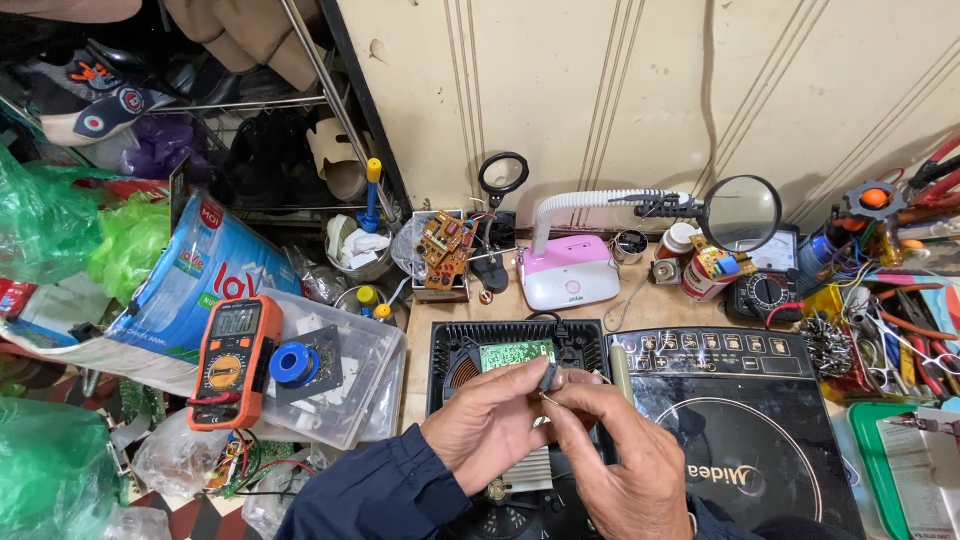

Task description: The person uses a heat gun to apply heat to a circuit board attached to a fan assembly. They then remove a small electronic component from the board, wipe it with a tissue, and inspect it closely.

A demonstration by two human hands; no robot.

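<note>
Both hands meet over the opened cooker base (450,350). Left hand (480,425) and right hand (610,450) pinch 1 small dark part (548,376) between thumbs and fingertips, fingers closed on it. Green circuit board (515,353) sits just beyond the fingertips; black glass cooktop (740,430) lies right of them.

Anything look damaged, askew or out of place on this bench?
The induction cooker lies opened, its glass top set aside to the right and the green circuit board exposed. Both hands pinch a small part above it.
</note>
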